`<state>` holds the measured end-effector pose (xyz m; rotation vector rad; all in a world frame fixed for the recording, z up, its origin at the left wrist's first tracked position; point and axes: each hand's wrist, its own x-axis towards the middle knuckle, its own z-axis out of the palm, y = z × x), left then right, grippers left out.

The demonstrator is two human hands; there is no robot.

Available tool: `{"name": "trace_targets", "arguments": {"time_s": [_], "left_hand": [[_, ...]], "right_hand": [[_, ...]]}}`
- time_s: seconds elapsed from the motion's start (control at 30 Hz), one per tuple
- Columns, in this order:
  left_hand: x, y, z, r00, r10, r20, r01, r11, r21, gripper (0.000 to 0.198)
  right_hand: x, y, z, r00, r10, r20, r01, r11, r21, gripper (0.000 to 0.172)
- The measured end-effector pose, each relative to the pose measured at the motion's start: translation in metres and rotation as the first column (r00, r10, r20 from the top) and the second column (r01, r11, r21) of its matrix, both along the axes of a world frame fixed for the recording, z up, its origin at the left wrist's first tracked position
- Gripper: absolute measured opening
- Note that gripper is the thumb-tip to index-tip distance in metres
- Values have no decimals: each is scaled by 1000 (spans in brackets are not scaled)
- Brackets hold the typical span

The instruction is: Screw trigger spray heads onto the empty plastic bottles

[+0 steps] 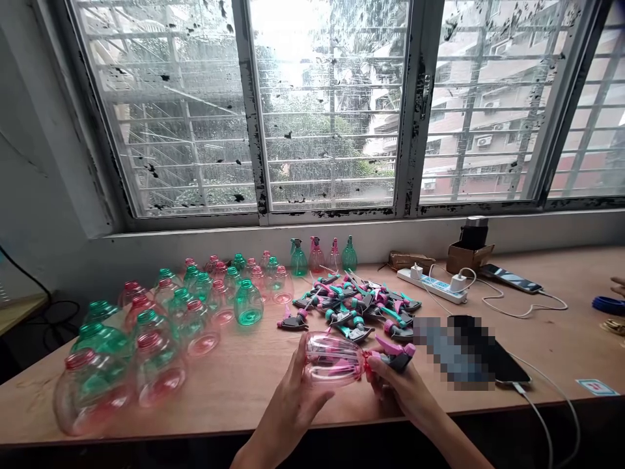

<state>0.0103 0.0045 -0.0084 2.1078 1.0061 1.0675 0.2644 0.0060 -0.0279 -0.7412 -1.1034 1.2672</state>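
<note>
A clear pink spray bottle (334,359) lies on its side in the air above the table's front part, its neck pointing right. Around its base end my left hand (293,391) is closed, thumb below and fingers behind. My right hand (400,384) grips the neck, where a pink and grey trigger sprayer head (398,352) sits; its fingers partly hide the joint. Just beyond the bottle is a heap of loose trigger sprayer heads (359,301) in pink, green and grey.
Several open pink and green bottles (249,305) stand at left. Several bottles with sprayer heads (299,258) line the window wall. To the right are a power strip (432,285), phones (488,352) with cables, a small box (469,257) and a blue ring (608,305) near another hand (619,286).
</note>
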Motion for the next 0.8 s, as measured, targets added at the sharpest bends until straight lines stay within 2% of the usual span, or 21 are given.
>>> {"name": "trace_targets", "arguments": {"time_s": [0.1,0.2,0.37,0.5,0.63,0.8], "left_hand": [[0,0,6,1000,4,-4,-4,1000,-23,98],[-1,-1,13,997,-23,73,29,997,-78,89],[1,-1,12,979,-94,180,119,984,-135,91],[1,0,8,985,-87,151,103,990,-99,90],[0,-2,11,992,-78,102,90,989,-117,104],[1,0,14,996,-49,75,54,996,-77,86]], "right_hand": [[1,0,-1,1000,-2,4,2,1000,28,31],[1,-1,-2,1000,-10,24,9,999,43,30],[0,-1,0,998,-51,28,50,998,32,34],[0,-3,2,998,-58,17,58,998,0,41],[-1,-3,3,998,-57,21,57,998,-23,41],[0,-1,3,997,-48,54,50,998,-44,45]]}}
